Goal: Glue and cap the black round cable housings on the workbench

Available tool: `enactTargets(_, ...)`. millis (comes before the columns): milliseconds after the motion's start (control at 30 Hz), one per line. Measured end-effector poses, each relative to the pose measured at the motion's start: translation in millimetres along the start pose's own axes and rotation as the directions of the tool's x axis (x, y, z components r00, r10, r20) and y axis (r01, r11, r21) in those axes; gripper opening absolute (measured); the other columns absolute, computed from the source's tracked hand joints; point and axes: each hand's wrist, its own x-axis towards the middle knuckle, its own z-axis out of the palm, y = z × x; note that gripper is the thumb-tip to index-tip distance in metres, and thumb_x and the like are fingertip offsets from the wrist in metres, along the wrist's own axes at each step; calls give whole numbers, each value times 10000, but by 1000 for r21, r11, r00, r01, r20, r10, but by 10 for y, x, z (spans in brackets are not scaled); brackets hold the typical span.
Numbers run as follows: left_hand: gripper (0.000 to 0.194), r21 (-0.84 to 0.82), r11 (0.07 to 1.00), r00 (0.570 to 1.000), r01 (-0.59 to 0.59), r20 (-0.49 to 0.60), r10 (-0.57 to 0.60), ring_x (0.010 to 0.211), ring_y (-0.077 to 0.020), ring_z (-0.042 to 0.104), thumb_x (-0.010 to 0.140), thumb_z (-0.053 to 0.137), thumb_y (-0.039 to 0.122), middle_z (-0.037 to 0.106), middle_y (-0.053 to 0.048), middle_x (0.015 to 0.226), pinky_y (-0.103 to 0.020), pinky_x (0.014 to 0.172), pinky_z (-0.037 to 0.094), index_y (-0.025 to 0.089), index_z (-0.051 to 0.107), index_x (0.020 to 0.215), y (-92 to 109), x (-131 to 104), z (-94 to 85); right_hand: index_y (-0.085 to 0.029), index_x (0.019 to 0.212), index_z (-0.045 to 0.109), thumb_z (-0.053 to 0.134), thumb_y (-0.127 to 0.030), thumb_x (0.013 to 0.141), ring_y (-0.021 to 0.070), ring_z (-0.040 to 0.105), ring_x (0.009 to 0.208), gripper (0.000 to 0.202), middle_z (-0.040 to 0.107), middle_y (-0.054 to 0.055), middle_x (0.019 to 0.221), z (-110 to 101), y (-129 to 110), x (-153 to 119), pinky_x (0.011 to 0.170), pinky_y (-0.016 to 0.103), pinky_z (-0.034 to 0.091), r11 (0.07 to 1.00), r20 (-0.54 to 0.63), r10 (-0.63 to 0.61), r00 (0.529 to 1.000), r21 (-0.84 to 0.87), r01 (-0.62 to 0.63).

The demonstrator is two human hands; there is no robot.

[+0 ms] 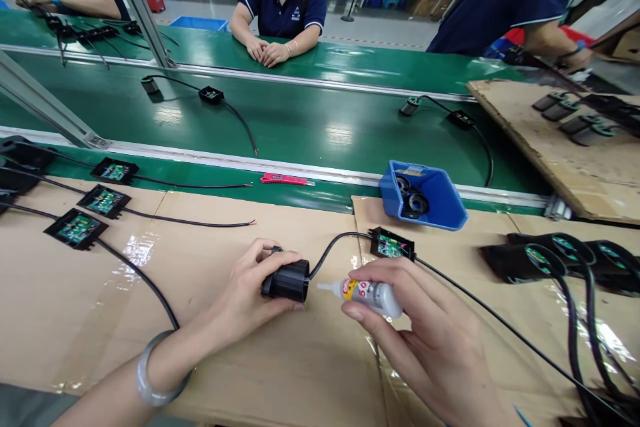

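Note:
My left hand (255, 287) grips a black cylindrical housing (290, 280) above the cardboard, its open end facing right. In my right hand (425, 327) is a small glue bottle (373, 295) with a red and yellow label. Its thin white nozzle points left, just short of the housing's rim. A black cable (333, 245) runs from the housing to a small black box with a green circuit board (393, 243). From that box another cable trails toward the lower right. The inside of the housing is hidden from this angle.
A blue bin (440, 197) holding black rings stands behind my hands. A red utility knife (287, 179) lies near the rail. Circuit-board boxes (75, 229) with cables lie left; black housings (530, 260) lie right. Beyond the green conveyor (300, 113), co-workers are present.

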Motion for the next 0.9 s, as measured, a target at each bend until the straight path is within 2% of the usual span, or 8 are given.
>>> enactTargets(600, 596, -24, 1000, 1000, -18, 1, 18, 1132, -257, 573, 701, 864, 130, 562, -76, 1164, -377, 952, 516, 258, 640, 1238, 16, -11, -6, -172, 1008, 561, 581, -213, 974, 157, 667, 815, 58, 645, 45, 863, 57, 1, 17, 708, 232, 559, 998, -29, -63, 998, -31, 62)
enactTargets(900, 605, -33, 999, 1000, -12, 5, 12, 1124, -253, 575, 695, 880, 144, 573, -75, 1168, -368, 949, 511, 258, 642, 1239, 33, -6, -20, -153, 988, 583, 537, -255, 1006, 126, 654, 803, 114, 633, 44, 836, 20, -61, -28, 688, 191, 535, 999, 32, -43, 999, 2, 43)
